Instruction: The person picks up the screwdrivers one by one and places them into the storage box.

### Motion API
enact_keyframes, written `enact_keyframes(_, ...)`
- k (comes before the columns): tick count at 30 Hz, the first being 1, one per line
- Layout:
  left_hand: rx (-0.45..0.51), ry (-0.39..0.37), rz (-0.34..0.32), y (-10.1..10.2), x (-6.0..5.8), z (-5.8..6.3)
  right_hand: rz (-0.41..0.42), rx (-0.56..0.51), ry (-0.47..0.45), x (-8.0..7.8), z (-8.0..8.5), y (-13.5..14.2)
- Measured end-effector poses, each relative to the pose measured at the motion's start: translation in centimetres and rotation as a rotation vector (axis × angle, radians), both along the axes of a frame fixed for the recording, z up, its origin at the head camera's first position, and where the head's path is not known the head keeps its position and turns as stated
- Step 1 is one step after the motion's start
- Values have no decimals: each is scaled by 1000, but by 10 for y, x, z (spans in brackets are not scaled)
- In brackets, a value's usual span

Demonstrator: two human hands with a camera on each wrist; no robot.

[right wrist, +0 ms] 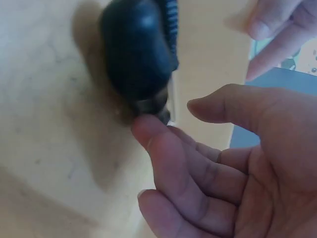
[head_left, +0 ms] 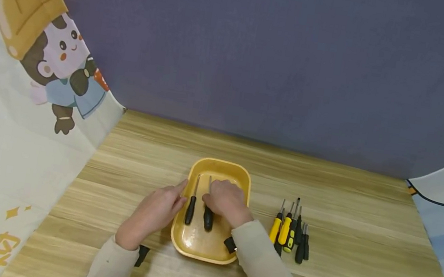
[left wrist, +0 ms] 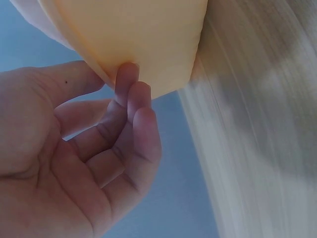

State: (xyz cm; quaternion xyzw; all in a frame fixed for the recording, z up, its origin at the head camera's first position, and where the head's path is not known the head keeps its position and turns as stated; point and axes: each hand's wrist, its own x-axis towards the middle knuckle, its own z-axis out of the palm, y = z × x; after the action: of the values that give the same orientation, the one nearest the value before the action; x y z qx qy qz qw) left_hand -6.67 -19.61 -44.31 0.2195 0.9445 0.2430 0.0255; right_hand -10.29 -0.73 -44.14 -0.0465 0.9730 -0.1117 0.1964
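Left hand pinches side rim of shallow yellow plastic-looking tray, apparently to steady it on wood-grain table. Right hand hangs inside tray, thumb and fingers apart; fingertip at neck of black-handled metal-shafted screwdriver, perhaps to align it; firm contact hard to tell. Slim black-handled screwdriver lies alongside in tray, both shafts toward far end, seemingly for tidy order. Yellow-and-black-handled screwdrivers cluster on table right of tray, likely for right hand's easy reach.
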Motion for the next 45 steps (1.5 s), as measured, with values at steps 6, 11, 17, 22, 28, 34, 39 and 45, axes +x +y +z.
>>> enact_keyframes(6,2,-8,5,0,-1,0,41,-54,68,2,8,5)
enact_keyframes(11,1,-6,0,0,-1,0,39,-60,40,5,18,6)
enact_keyframes(17,3,-4,-1,1,-1,0,30,-33,46,13,39,13)
enact_keyframes(22,9,-9,3,0,0,-1,48,-47,115,24,46,28)
enact_keyframes(28,4,1,-4,0,0,-1,41,-65,186,40,53,48)
enact_keyframes(34,-3,-4,9,0,0,-1,32,-69,247,55,57,68)
enact_keyframes(39,3,-2,8,0,0,-2,12,-74,268,68,57,87)
enact_keyframes(45,15,1,6,-1,1,-1,-15,-77,280,80,50,116)
